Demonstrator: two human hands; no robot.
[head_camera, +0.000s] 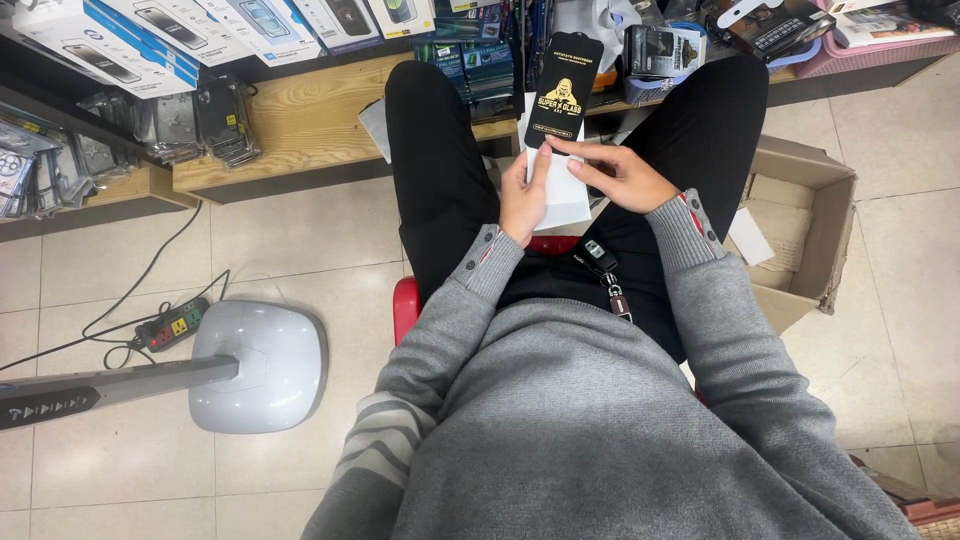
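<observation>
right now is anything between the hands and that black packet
Nothing visible: the left hand grips the white sleeve beneath the black packet, and the right hand has its fingertips on the packet's lower end.

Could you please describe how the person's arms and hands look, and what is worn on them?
Both arms are covered by grey knitted sweater sleeves with ribbed cuffs. The left sleeve has paler grey stripes near the elbow. Each cuff shows a small red detail, clearest on the right cuff. The left hand and the right hand are bare, without gloves; I see no rings or watch.
</observation>
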